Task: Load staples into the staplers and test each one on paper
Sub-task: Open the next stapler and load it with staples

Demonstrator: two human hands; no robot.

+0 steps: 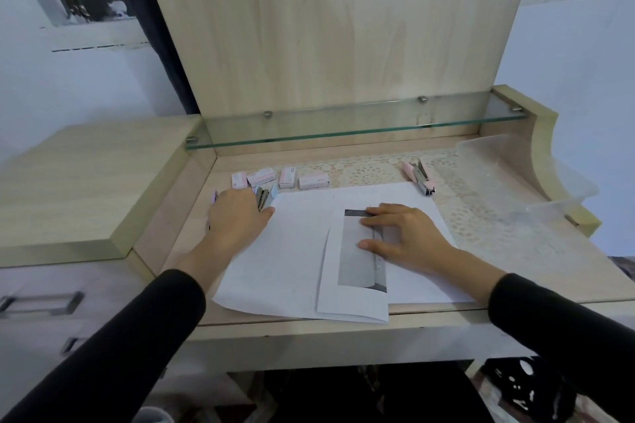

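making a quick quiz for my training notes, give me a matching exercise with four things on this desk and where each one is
1 pink stapler
2 staple boxes
3 printed sheet
4 clear plastic tub

a under the right hand
b in a row, back left of the desk
c opened, on the lace mat
d far right of the desk

Pairs: 1-c, 2-b, 3-a, 4-d

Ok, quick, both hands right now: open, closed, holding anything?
Left hand: over the stapler, grip cannot be told.
Right hand: open, pressing flat on the paper.
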